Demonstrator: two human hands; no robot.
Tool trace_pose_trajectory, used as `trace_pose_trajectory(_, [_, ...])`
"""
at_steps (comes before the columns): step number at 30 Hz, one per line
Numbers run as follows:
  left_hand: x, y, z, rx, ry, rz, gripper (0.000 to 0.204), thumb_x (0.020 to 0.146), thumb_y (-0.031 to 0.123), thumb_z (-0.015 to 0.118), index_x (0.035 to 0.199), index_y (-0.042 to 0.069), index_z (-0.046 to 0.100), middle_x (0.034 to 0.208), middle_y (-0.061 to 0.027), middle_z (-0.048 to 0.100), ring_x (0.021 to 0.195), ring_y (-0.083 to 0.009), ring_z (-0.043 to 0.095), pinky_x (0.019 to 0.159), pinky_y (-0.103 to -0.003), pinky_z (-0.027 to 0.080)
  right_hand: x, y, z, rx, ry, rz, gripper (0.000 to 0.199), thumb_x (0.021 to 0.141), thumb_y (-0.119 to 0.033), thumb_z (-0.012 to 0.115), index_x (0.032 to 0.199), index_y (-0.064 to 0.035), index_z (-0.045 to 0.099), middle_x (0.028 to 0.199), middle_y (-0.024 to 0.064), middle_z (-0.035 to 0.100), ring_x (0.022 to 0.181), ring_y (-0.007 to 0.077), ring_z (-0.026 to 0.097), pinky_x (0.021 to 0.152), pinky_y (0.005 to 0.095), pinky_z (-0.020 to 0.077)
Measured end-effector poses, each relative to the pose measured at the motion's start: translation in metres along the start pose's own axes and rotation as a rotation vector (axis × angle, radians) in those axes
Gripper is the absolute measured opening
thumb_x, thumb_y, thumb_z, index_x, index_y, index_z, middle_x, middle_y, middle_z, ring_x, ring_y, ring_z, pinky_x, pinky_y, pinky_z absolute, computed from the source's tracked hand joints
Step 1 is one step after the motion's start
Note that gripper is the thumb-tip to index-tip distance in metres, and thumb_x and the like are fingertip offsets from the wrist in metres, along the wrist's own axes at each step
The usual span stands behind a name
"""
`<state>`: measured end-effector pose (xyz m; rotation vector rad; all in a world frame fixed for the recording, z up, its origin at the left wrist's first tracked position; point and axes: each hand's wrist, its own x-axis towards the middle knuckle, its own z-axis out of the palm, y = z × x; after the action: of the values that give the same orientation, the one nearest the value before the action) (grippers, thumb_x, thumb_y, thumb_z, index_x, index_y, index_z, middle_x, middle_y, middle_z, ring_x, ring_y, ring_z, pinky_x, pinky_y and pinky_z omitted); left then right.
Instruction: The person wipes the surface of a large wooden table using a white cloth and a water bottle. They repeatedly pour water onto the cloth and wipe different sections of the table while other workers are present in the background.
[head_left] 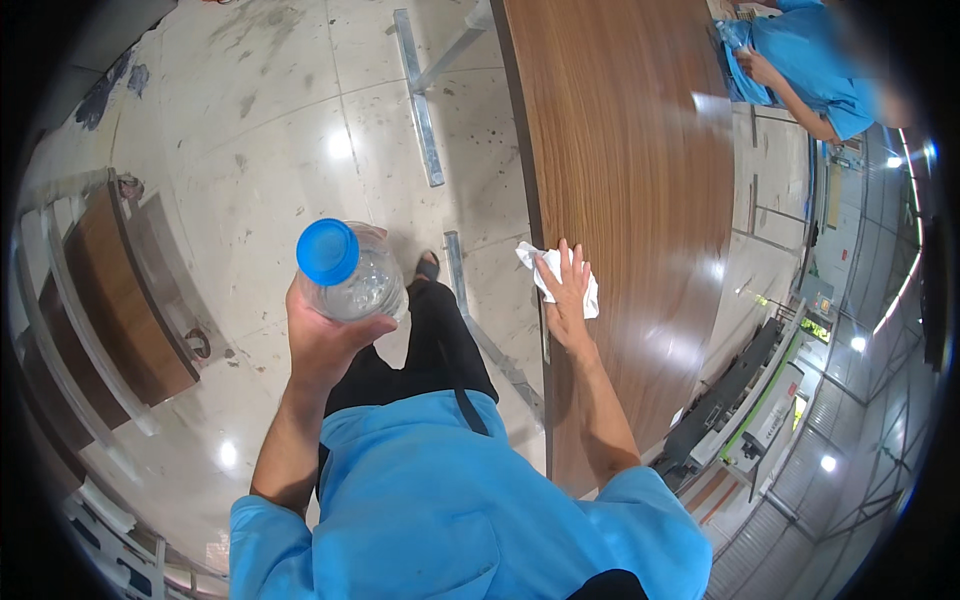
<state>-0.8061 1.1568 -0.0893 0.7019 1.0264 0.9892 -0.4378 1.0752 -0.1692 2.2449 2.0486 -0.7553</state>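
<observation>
My left hand (325,335) is wrapped round a clear plastic bottle (372,285) with a wide blue cap (327,252), held up over the floor in front of my body. The bottle looks see-through, and what is in it I cannot tell. On the right, my right hand (567,300) lies with its fingers stretched out on a crumpled white cloth (590,297), pressing it to the wood-grain tabletop (640,180) near its left edge. Part of the cloth is hidden under the palm; its corners stick out on both sides of the hand.
Metal frame legs (418,100) stand on the tiled floor (270,150) left of the tabletop. A brown wooden panel on a rack (130,300) is at far left. Beyond the tabletop, another person in a blue shirt (810,55) holds something clear. Long machinery (750,410) stands at right.
</observation>
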Motion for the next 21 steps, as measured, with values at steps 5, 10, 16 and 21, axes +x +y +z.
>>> trace_pose_trajectory(5, [0.007,0.007,0.009,0.157,-0.011,0.056,0.096,0.065,0.05,0.096,0.136,0.003,0.051,0.13,-0.014,0.06,0.119,-0.0269,0.062,0.1,-0.043,0.054,0.061,0.043,-0.005,0.034,0.45,-0.048,0.054,0.092,-0.007,0.053,0.146,-0.0122,0.057,0.157,0.0244,0.042,0.147,0.0487,0.033,0.12,0.0564,0.0225])
trace_pose_trajectory(10, [0.024,0.017,0.03,0.116,0.083,0.13,0.095,0.063,0.045,0.097,0.136,0.002,0.054,0.131,-0.0124,0.064,0.118,-0.024,0.064,0.101,-0.039,0.053,0.103,0.045,-0.027,0.077,0.389,-0.171,0.042,0.076,0.013,0.062,0.114,-0.0055,0.064,0.112,0.0183,0.061,0.107,0.0392,0.056,0.095,0.0456,0.0451])
trace_pose_trajectory(16, [0.03,0.01,0.043,0.213,0.084,0.143,0.099,0.067,0.057,0.092,0.14,0.002,0.053,0.131,-0.0148,0.06,0.121,-0.0278,0.062,0.1,-0.044,0.053,0.098,0.028,-0.041,0.116,0.33,-0.243,0.027,0.078,0.01,0.064,0.102,-0.0021,0.061,0.099,0.0176,0.058,0.095,0.0396,0.058,0.081,0.0485,0.0476])
trace_pose_trajectory(21, [0.017,0.006,0.035,0.209,0.033,0.164,0.097,0.068,0.057,0.091,0.137,0.001,0.053,0.13,-0.0141,0.06,0.12,-0.0271,0.062,0.101,-0.044,0.054,0.111,0.03,-0.043,-0.015,0.002,-0.235,0.026,0.081,0.004,0.071,0.104,-0.0039,0.061,0.102,0.0172,0.058,0.096,0.0412,0.058,0.081,0.0497,0.0483])
